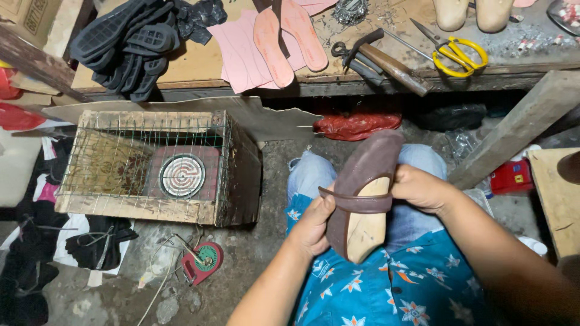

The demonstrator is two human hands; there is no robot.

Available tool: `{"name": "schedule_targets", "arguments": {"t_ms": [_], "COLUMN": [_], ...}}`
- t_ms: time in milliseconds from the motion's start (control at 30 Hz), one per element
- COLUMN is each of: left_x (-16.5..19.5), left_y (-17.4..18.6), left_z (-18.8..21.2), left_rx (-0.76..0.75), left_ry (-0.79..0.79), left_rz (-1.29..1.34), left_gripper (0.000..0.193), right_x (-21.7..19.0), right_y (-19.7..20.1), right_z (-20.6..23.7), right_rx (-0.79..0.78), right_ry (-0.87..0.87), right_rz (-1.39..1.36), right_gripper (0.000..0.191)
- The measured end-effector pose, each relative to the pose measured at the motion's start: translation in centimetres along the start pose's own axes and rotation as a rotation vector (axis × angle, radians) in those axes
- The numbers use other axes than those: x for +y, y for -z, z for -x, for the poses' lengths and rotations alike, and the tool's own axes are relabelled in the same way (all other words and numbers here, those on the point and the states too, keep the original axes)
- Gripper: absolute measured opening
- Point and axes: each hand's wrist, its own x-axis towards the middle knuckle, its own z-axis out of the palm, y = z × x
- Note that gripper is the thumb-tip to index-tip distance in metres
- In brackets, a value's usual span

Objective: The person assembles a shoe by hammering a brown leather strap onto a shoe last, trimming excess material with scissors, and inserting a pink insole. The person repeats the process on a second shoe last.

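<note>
I hold a brown suede shoe upper (370, 162) fitted over a pale wooden shoe last (366, 222) above my lap. My left hand (312, 226) grips its left edge, thumb pressing the brown strap (356, 203) that crosses the last. My right hand (421, 188) clasps the right side near the strap's other end. The toe points away from me, the bare wood of the last faces up.
A wooden box with wire mesh and a coil heater (181, 175) stands on the floor at left. The workbench (338, 81) ahead carries black soles (124, 45), pink insoles (275, 39), a hammer (393, 67), pliers and yellow scissors (457, 53). A wooden beam (513, 130) leans at right.
</note>
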Motion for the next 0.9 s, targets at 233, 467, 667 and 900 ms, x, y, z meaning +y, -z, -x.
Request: {"name": "schedule_targets", "arguments": {"t_ms": [233,467,667,900], "left_x": [4.8,3.4,2.5,2.3], "left_y": [-3.8,-5.3,-4.5,-4.4], "left_z": [-5.0,-6.6,-5.4,-4.8], "left_rx": [0.330,0.261,0.287,0.372], "left_ry": [-0.434,-0.475,-0.574,-0.634], "left_rz": [-1.628,-2.047,-2.029,-2.079], "left_gripper": [0.109,0.110,0.109,0.089], "right_x": [-3.8,-3.8,-4.2,-4.9], "right_y": [5.9,3.5,1.9,0.4], "right_z": [-0.3,-2.3,-2.9,-2.9], "right_rx": [0.646,0.289,0.165,0.207], "right_ry": [0.372,0.285,0.407,0.390], "right_rz": [-0.102,0.625,0.829,0.856], "right_gripper": [0.025,0.034,0.023,0.022]}}
